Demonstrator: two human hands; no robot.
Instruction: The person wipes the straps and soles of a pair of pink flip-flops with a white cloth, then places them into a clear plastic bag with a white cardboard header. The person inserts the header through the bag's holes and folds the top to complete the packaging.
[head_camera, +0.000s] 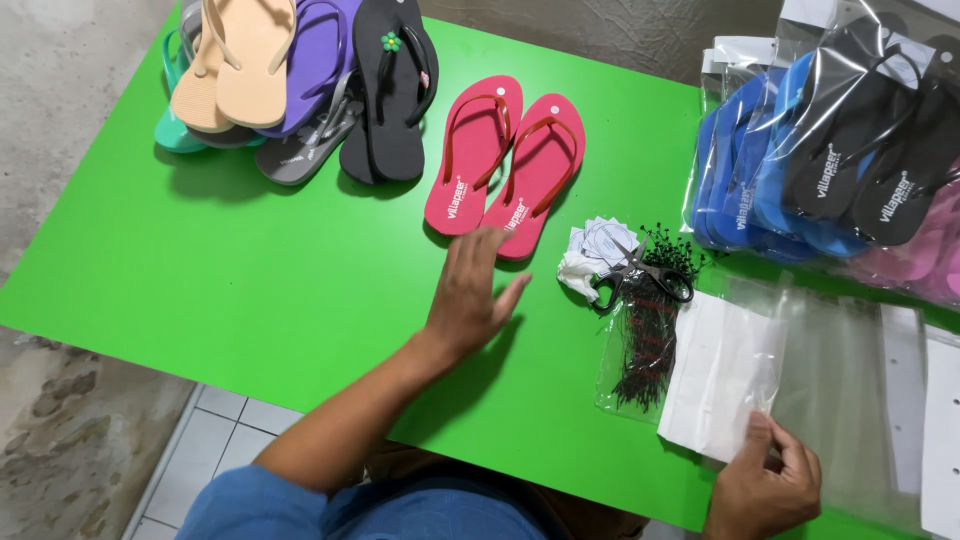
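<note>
We see the left hand open, fingers spread flat just above the green tabletop, its fingertips near the heels of the 2 red flip-flops that lie side by side, and it seems not to touch them, though we cannot be sure from this angle. The right hand pinches the near edge of a clear plastic bag at the tabletop's right side. Between the hands lie scissors on a packet of black tag pins, and mixed flip-flops are piled at the far left.
</note>
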